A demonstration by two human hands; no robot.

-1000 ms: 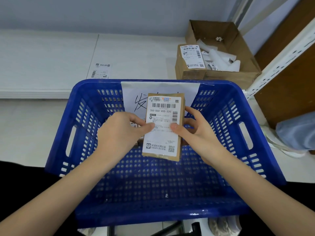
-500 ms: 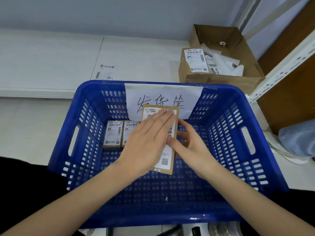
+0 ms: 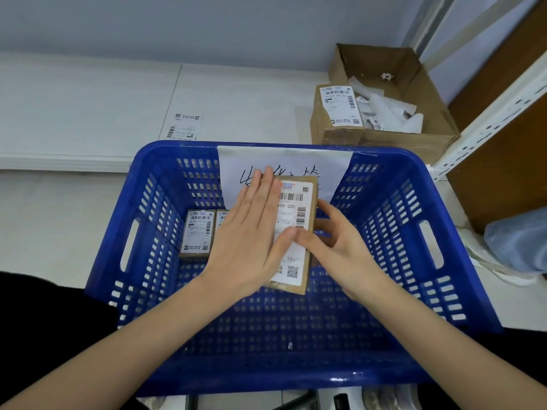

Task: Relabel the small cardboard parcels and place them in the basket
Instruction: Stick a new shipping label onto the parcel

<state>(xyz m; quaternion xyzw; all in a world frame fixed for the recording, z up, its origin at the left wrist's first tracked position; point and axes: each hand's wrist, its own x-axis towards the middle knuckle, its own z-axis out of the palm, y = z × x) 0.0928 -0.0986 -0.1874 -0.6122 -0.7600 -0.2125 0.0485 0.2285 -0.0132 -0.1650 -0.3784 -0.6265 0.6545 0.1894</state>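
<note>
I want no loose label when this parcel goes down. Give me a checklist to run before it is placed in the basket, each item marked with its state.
1. Label lies on the top face of the held parcel: ok.
2. Left hand presses flat on the label: ok.
3. Right hand grips the parcel's right edge: ok.
4. Label's left edge stuck down: cannot tell, the left hand covers it.
5. Parcel is over the blue basket: ok.
6. Bare basket floor beside the two parcels already inside: ok, near side and right side are bare.
</note>
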